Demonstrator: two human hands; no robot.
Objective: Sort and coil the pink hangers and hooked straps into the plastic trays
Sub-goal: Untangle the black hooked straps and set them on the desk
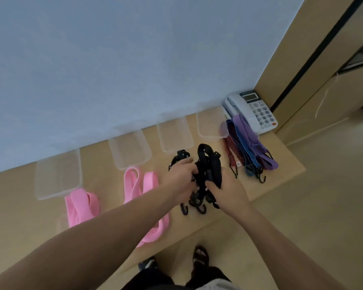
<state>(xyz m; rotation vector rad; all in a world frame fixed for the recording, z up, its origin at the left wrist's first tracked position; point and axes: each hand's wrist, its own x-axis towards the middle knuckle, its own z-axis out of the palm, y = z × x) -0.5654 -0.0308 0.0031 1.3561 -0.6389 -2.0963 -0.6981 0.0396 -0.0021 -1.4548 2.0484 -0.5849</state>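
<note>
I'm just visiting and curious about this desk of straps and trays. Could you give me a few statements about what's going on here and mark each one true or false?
1. Both hands are closed on the bundle of black hooked straps. True: the left hand and right hand each have a grip on it.
2. The four clear trays along the wall are already full of straps. False: all four look empty.
3. Two piles of pink straps lie on the desk in front of the trays. True.
4. The telephone sits at the left end of the desk. False: it is at the far right corner.
5. The purple strap lies inside a tray. False: it lies on the desk beside the telephone, with red and blue straps.
</note>
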